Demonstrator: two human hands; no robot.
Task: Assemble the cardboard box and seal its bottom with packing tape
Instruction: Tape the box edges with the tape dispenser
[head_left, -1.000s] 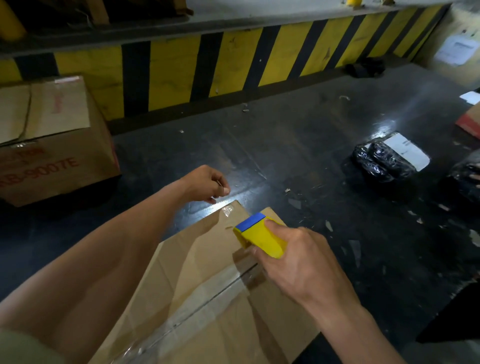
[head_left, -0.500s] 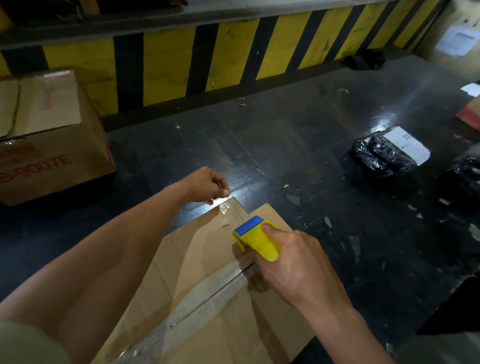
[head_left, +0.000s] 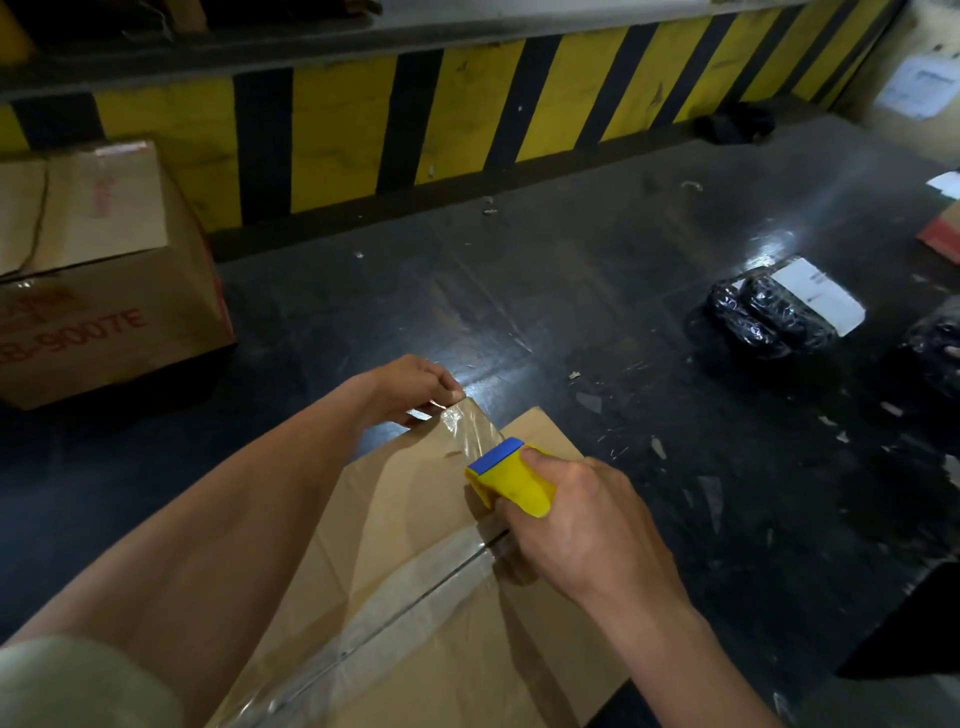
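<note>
A brown cardboard box (head_left: 415, 519) lies bottom-up in front of me on the dark floor. A strip of clear packing tape (head_left: 395, 608) runs along its centre seam. My right hand (head_left: 587, 540) grips a yellow tape dispenser with a blue edge (head_left: 511, 475) over the far end of the seam. From the dispenser a short stretch of clear tape (head_left: 467, 426) runs up to my left hand (head_left: 410, 387), which pinches its free end just past the box's far edge.
A closed brown carton with red print (head_left: 98, 291) stands at the left against a yellow-and-black striped kerb (head_left: 467, 114). Black plastic-wrapped parcels with a white label (head_left: 779, 312) lie at the right. Scraps of tape litter the glossy floor.
My right hand has shifted the dispenser slightly back along the seam. A stretch of clear tape now shows taut between the dispenser and my left hand's fingers. My left hand has hardly moved.
</note>
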